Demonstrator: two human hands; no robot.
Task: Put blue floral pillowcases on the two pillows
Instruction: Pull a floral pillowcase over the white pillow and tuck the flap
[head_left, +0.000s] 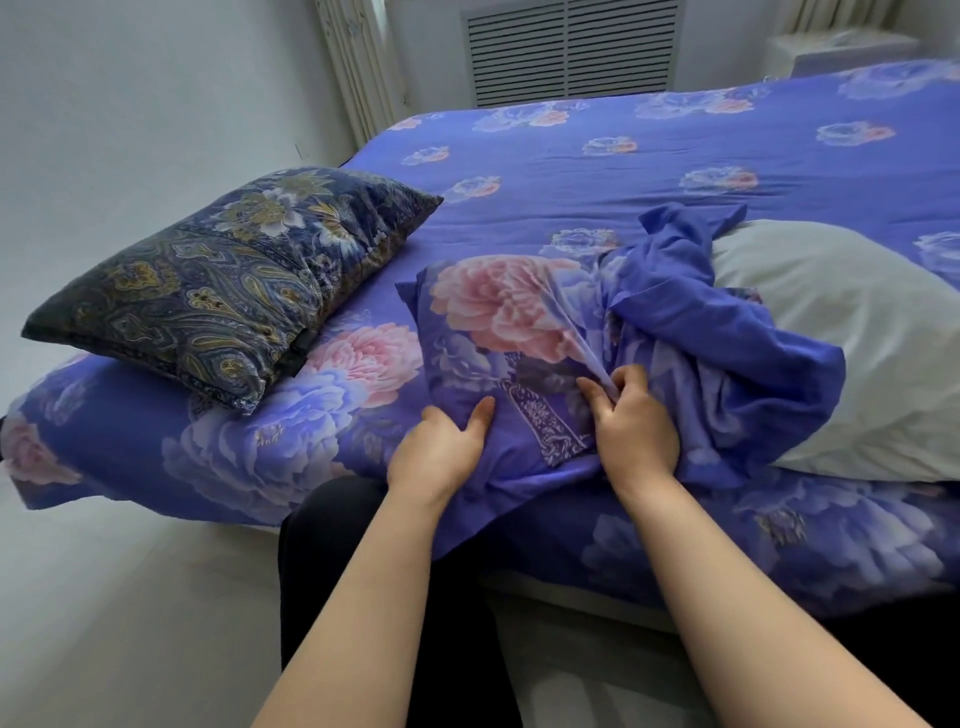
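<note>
Hands at the near edge of a bed work a blue floral pillowcase (519, 332) that lies bunched on the matching bedspread (675, 156). The left hand (441, 447) rests on the cloth with its thumb spread away from the fingers, whose tips are hidden, pinning the near left part of the case. The right hand (631, 421) has its fingers curled and pinches a taut fold drawn up from the large pink flower. The case sits in the near middle of the bed, its crumpled right side heaped against and partly over a bare white pillow (841, 332) lying to the right. That pillow's long axis appears to run from near right toward far left, with its far-left end buried under the cloth. The case, rumpled as it is, stretches broadly left to right; where its opening lies cannot be told. A second pillow in a dark paisley cover (223, 286) sits well apart on the left, its long axis running from near left to far right, with one corner pointing toward the far right. To do this step well, the person would likely need to find the open hem, hold one layer down with the left hand, lift the other with the right, and square the mouth to the white pillow's end before drawing it over.
</note>
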